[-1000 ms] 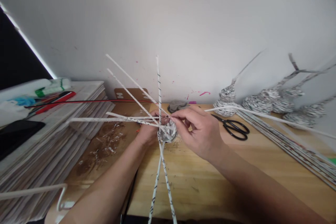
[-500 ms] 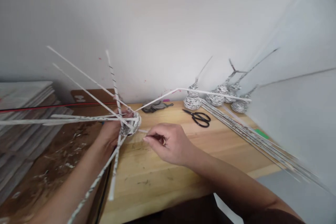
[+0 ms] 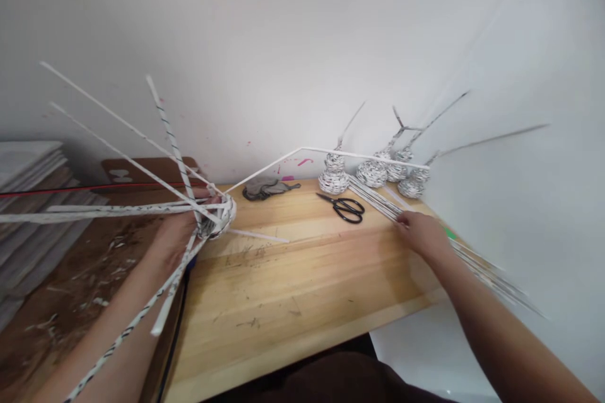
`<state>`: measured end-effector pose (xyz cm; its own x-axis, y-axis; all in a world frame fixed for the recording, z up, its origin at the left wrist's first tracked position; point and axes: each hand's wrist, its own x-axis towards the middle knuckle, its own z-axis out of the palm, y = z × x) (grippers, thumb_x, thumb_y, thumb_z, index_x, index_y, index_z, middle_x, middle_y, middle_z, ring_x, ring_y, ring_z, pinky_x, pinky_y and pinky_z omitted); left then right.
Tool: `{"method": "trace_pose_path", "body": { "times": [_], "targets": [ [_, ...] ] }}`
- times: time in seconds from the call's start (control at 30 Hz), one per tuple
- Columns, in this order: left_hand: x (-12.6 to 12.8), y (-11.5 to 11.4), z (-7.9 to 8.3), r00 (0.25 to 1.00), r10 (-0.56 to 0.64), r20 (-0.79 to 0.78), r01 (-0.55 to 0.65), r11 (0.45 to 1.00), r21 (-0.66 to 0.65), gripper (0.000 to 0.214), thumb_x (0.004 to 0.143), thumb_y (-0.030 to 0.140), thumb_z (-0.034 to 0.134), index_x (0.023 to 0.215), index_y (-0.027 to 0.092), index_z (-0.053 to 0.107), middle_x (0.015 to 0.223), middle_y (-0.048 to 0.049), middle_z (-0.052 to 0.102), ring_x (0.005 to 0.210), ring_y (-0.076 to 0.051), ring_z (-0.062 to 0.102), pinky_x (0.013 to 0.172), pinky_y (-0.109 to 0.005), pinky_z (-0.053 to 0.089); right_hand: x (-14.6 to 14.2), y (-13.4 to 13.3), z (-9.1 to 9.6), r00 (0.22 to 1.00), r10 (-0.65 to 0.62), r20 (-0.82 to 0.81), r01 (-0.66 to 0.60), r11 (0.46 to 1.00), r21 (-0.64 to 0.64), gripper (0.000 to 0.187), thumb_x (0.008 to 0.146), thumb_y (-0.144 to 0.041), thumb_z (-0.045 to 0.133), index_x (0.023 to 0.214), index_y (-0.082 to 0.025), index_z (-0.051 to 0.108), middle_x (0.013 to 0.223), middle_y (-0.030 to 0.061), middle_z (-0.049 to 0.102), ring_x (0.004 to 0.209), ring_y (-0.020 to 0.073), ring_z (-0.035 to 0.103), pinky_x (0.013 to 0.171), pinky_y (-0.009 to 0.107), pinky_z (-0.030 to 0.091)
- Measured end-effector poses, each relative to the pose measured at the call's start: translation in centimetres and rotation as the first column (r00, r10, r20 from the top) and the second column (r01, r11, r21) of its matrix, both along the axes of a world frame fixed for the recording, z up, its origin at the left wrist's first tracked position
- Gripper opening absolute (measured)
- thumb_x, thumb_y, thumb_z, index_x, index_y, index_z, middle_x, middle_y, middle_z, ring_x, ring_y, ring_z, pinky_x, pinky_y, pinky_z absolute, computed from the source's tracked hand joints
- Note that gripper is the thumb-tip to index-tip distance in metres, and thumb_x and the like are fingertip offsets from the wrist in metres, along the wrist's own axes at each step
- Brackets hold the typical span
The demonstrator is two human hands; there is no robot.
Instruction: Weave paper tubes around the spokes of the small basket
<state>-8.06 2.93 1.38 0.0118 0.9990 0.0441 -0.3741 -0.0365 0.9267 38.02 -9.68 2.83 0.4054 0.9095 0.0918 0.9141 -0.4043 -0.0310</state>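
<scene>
At the left of the desk, my left hand (image 3: 182,228) is closed around a small woven paper piece (image 3: 227,217), partly hidden behind it. Several white rolled-paper sticks fan out from the piece to the left, up and down. One long bent paper stick (image 3: 302,150) runs from it to the right, and a short thin white end lies over the wood. On the right, my right hand (image 3: 423,234) reaches down onto a bundle of rolled-paper sticks (image 3: 375,195), fingers closed at the bundle; how many it grips is hidden.
Black-handled scissors (image 3: 348,208) and a grey crumpled glove-like cloth (image 3: 267,188) lie on the wooden desk (image 3: 302,283). Several woven gourd shapes (image 3: 334,179) stand along the wall. A stack of flat boards (image 3: 28,201) and paper scraps are at the left.
My right hand has left the thin end beside the woven piece and moved right to the stick bundle. My left hand still holds the piece; the whole view has shifted slightly.
</scene>
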Motion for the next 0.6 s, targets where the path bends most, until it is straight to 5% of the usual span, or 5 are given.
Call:
{"method": "trace_pose_path", "body": {
  "times": [0.07, 0.2, 0.43, 0.6],
  "targets": [
    [0.1, 0.0, 0.0, 0.999, -0.026, 0.025, 0.025, 1.000, 0.019, 0.030, 0.054, 0.023, 0.089, 0.073, 0.018, 0.067, 0.066, 0.0010, 0.070, 0.055, -0.013, 0.061, 0.048, -0.020, 0.048, 2.5, -1.7, 0.4, 0.986, -0.146, 0.083, 0.157, 0.977, -0.141, 0.027, 0.089, -0.031, 0.054, 0.099, -0.015, 0.073, 0.101, 0.0177, 0.074, 0.092, 0.0316, 0.069, 0.071, 0.035, 0.044],
    [0.2, -0.1, 0.1, 0.998, -0.034, 0.044, 0.032, 0.999, 0.029, 0.027, 0.053, 0.020, 0.088, 0.072, 0.017, 0.069, 0.066, 0.0018, 0.070, 0.052, -0.012, 0.060, 0.047, -0.020, 0.047, 4.2, -3.8, 0.2, 0.978, -0.186, 0.096, 0.206, 0.936, -0.286, 0.025, 0.090, -0.028, 0.051, 0.093, -0.015, 0.072, 0.095, 0.0166, 0.074, 0.088, 0.0294, 0.070, 0.067, 0.033, 0.044],
    [-0.1, 0.0, -0.4, 0.998, 0.013, 0.055, -0.015, 0.999, 0.039, 0.031, 0.050, 0.016, 0.089, 0.073, 0.017, 0.067, 0.071, 0.0029, 0.072, 0.062, -0.011, 0.064, 0.054, -0.019, 0.051, 3.4, -4.0, -0.1, 0.975, -0.194, 0.104, 0.214, 0.945, -0.246, 0.027, 0.094, -0.026, 0.043, 0.100, -0.014, 0.066, 0.098, 0.0185, 0.073, 0.088, 0.0290, 0.070, 0.066, 0.033, 0.044],
    [-0.1, -0.1, -0.2, 0.999, 0.006, 0.047, -0.009, 0.998, 0.056, 0.034, 0.051, 0.019, 0.090, 0.074, 0.017, 0.066, 0.071, 0.0048, 0.071, 0.060, -0.010, 0.062, 0.055, -0.020, 0.050, 4.9, -4.8, 1.6, 0.962, -0.245, 0.117, 0.254, 0.965, -0.069, 0.030, 0.095, -0.027, 0.042, 0.110, -0.014, 0.065, 0.092, 0.0178, 0.075, 0.082, 0.0299, 0.070, 0.065, 0.035, 0.047]
  ]
}}
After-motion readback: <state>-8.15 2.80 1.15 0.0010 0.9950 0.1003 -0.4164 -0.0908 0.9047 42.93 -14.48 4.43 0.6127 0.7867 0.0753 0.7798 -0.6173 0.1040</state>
